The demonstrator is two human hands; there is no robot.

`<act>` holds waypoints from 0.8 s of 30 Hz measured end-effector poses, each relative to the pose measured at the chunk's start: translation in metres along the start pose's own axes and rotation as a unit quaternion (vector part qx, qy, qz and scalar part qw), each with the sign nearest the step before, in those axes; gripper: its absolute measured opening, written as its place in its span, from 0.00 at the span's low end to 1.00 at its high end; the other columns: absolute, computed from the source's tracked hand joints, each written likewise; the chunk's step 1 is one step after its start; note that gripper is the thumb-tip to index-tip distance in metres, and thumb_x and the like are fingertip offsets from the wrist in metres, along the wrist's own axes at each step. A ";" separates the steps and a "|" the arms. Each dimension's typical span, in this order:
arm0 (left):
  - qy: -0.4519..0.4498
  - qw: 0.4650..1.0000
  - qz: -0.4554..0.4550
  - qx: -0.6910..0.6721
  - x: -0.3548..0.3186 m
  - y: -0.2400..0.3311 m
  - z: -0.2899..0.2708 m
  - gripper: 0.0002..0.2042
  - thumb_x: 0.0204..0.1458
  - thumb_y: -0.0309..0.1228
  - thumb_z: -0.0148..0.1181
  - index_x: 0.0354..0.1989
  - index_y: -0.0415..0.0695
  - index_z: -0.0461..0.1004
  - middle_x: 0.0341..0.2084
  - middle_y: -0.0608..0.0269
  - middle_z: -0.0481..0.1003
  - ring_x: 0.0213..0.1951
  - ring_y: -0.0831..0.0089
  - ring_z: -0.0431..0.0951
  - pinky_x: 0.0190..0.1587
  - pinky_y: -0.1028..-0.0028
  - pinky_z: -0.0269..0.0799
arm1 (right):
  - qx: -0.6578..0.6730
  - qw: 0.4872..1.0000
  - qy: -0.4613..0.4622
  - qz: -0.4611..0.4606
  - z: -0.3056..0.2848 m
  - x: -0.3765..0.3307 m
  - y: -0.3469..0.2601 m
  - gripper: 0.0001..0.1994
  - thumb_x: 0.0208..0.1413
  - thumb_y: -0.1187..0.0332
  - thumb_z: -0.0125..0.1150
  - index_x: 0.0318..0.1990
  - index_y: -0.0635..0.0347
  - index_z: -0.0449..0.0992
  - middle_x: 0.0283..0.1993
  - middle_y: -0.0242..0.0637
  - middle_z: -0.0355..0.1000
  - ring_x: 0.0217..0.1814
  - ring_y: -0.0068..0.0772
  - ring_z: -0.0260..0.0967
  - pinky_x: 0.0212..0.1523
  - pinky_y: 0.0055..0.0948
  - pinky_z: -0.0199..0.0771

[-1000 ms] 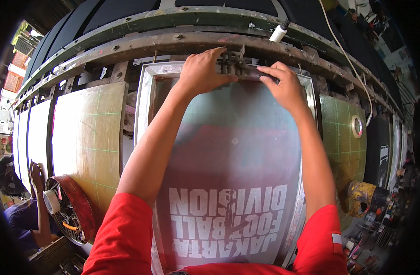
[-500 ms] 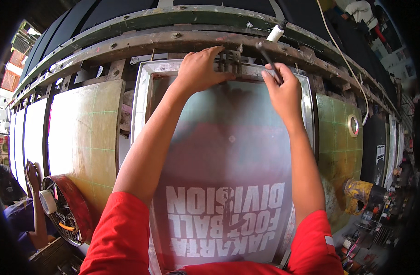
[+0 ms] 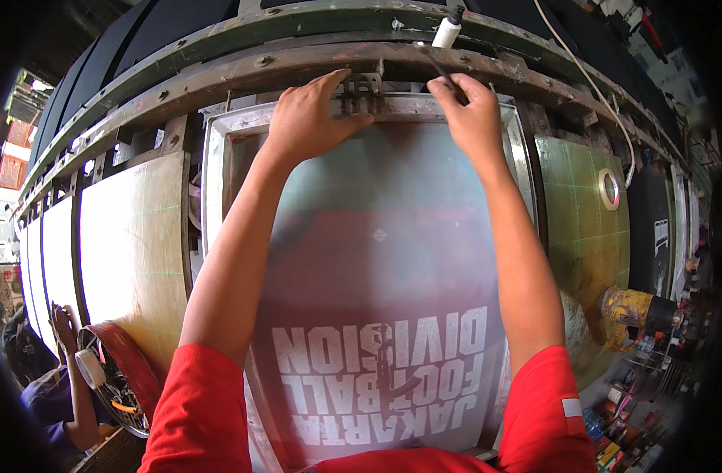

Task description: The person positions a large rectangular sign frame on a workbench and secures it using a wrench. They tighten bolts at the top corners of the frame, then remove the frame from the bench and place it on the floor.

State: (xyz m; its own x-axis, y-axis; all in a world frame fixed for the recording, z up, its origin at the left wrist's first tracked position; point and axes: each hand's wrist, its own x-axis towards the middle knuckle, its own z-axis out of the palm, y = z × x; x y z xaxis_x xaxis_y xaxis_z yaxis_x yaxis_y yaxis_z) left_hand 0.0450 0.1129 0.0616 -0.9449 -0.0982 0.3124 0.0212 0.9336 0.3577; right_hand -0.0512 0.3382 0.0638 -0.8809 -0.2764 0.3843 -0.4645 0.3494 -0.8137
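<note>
A silk-screen frame (image 3: pixel 216 181) with pale metal sides lies in front of me, its mesh (image 3: pixel 376 268) carrying a stencil of upside-down block lettering. At the frame's far edge, my left hand (image 3: pixel 309 118) rests with thumb and fingers spread beside a dark metal clamp bracket (image 3: pixel 362 87). The thumb reaches along the near side of the bracket, the fingers over the rail side. To the right of it, my right hand (image 3: pixel 471 110) is closed round a slim dark rod-shaped tool (image 3: pixel 442 69). The tool's tip points up and left over the rail; its exact kind is unclear.
Bolted metal rails (image 3: pixel 219 75) curve across the far side. A white bottle (image 3: pixel 446 33) stands on them. Boards flank the frame, with a tape roll (image 3: pixel 609 189) on the right one. A yellow power tool (image 3: pixel 625 307), a red-rimmed round container (image 3: pixel 124 363) and another person's arm (image 3: pixel 73 378) are nearby.
The whole view has shifted a little. The right hand has moved slightly outward and its tool now slants lower toward the rail. The left hand stays by the bracket.
</note>
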 end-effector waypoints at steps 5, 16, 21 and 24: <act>-0.006 1.000 0.002 -0.016 0.002 -0.002 -0.001 0.38 0.44 0.51 0.68 0.62 0.46 0.67 0.53 0.49 0.74 0.56 0.52 0.73 0.59 0.59 0.66 | -0.071 0.996 -0.052 -0.023 0.019 -0.006 -0.023 0.13 0.49 0.59 0.69 0.35 0.58 0.80 0.21 0.36 0.74 0.22 0.30 0.70 0.26 0.31 0.67; 0.035 0.999 0.019 -0.015 0.002 0.001 -0.001 0.37 0.40 0.58 0.67 0.52 0.40 0.72 0.43 0.51 0.78 0.48 0.57 0.77 0.53 0.62 0.68 | -0.200 0.970 -0.102 -0.091 0.051 0.008 -0.032 0.11 0.50 0.62 0.66 0.35 0.60 0.79 0.34 0.44 0.78 0.38 0.50 0.76 0.39 0.44 0.75; 0.045 0.998 0.028 -0.016 0.000 0.000 0.000 0.31 0.40 0.58 0.67 0.40 0.40 0.74 0.34 0.55 0.79 0.41 0.57 0.79 0.48 0.62 0.69 | -0.135 0.961 -0.160 -0.182 0.045 0.020 -0.029 0.09 0.52 0.69 0.63 0.33 0.66 0.71 0.30 0.49 0.73 0.32 0.53 0.70 0.33 0.42 0.67; 0.058 0.998 0.034 -0.022 0.000 -0.001 0.002 0.29 0.40 0.57 0.68 0.35 0.41 0.75 0.32 0.55 0.79 0.39 0.57 0.79 0.46 0.62 0.69 | -0.121 0.945 -0.210 -0.219 0.039 0.031 -0.024 0.09 0.53 0.70 0.62 0.34 0.66 0.71 0.31 0.50 0.72 0.34 0.54 0.70 0.34 0.42 0.67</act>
State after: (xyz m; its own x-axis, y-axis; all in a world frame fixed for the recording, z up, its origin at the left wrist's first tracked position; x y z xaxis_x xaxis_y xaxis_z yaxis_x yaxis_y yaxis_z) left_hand 0.0437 0.1130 0.0594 -0.8970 -0.0765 0.4354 0.1007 0.9237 0.3697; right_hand -0.0637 0.2860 0.0782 -0.5081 -0.7558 0.4130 -0.8287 0.2983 -0.4736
